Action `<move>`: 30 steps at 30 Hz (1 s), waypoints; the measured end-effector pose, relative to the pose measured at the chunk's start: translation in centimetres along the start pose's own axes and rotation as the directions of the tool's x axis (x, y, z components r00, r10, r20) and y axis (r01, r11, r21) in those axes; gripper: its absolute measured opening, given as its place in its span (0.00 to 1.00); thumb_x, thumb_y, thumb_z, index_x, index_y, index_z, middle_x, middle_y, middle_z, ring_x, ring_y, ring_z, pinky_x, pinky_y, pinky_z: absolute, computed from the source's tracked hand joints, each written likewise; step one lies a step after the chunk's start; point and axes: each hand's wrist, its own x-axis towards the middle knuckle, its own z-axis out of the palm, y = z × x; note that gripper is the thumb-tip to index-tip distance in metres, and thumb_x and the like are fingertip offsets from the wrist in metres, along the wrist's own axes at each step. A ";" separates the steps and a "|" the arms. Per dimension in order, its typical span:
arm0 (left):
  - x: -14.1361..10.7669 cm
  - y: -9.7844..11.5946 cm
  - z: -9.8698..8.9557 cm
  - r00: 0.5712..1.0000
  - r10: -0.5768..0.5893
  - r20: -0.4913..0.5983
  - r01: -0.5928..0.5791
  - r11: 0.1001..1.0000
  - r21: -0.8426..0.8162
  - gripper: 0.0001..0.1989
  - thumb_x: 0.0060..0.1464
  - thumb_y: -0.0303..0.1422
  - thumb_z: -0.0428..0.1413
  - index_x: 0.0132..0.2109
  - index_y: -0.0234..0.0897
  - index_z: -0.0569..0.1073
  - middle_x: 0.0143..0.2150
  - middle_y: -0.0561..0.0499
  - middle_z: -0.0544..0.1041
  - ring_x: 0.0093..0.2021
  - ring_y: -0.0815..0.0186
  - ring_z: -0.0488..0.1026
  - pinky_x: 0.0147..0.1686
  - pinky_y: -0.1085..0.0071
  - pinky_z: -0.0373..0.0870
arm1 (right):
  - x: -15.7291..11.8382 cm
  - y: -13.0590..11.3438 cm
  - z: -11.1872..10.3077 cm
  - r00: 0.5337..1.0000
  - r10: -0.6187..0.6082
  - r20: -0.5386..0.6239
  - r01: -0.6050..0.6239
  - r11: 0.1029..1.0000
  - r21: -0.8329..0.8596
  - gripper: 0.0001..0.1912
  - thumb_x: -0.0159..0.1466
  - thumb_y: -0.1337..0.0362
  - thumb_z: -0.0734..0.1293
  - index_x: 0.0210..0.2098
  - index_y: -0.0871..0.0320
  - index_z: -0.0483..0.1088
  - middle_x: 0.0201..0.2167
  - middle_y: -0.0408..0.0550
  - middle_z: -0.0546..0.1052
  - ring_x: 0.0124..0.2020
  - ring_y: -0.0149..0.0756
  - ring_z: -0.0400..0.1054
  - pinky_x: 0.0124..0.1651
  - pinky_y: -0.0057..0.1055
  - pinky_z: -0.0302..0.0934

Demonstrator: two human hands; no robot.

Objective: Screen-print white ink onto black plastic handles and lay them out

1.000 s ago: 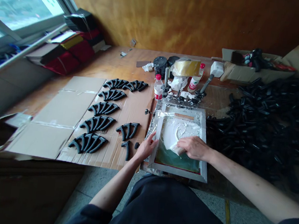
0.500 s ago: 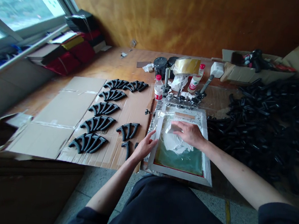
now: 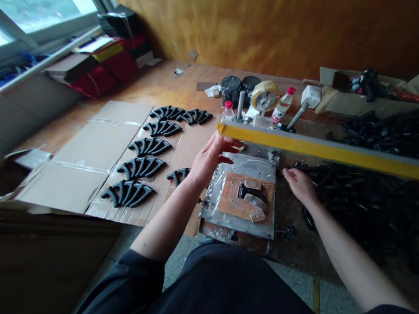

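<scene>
The hinged screen frame (image 3: 309,147) is raised, its yellow edge facing me. My left hand (image 3: 209,159) is at the left end of that edge, its thumb touching the corner and its other fingers apart beneath it. Below lies a metal plate (image 3: 208,212) bearing a brown block (image 3: 229,204), and one black curved part (image 3: 254,193) sits in the block's holder. My right hand (image 3: 299,183) is right of the plate beside the pile of black parts (image 3: 363,204), fingers closed together; what they hold, if anything, is too small to tell.
Rows of black curved parts (image 3: 142,167) lie on flattened cardboard (image 3: 74,182) to the left. Behind the plate stand red-capped bottles (image 3: 283,106), dark tubs (image 3: 230,90) and a tape roll (image 3: 265,97). An open carton (image 3: 332,103) is at the back right.
The screen frame has swung up, uncovering the plate and the black part. My left hand has risen with its edge. My right hand has let go of the pale spreader and moved right.
</scene>
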 end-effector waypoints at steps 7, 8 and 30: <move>-3.7 -5.4 1.5 0.951 -0.311 -0.007 0.310 0.949 -0.062 0.29 0.57 0.55 0.48 0.50 0.35 0.71 0.43 0.41 0.79 0.38 0.63 0.77 0.30 0.71 0.71 | -5.2 -5.5 7.1 0.962 -0.132 0.240 0.208 0.921 -0.328 0.06 0.65 0.63 0.65 0.33 0.59 0.66 0.33 0.53 0.74 0.39 0.43 0.67 0.41 0.34 0.57; -5.1 -6.8 1.8 0.894 -0.441 0.083 0.445 0.894 -0.045 0.30 0.55 0.56 0.50 0.48 0.33 0.72 0.44 0.39 0.79 0.38 0.61 0.77 0.29 0.71 0.71 | -5.5 -6.2 7.1 0.967 -0.112 0.229 0.185 0.926 -0.330 0.05 0.66 0.63 0.64 0.34 0.59 0.65 0.31 0.52 0.74 0.37 0.43 0.67 0.39 0.33 0.57; -5.9 -16.4 -20.9 0.591 -0.270 -0.760 0.771 0.466 0.434 0.20 0.58 0.49 0.48 0.39 0.36 0.72 0.40 0.40 0.80 0.45 0.53 0.77 0.44 0.63 0.70 | -8.5 -13.0 9.8 0.812 -0.502 0.298 0.478 0.865 0.152 0.09 0.67 0.65 0.60 0.40 0.54 0.72 0.44 0.50 0.75 0.44 0.42 0.70 0.49 0.41 0.66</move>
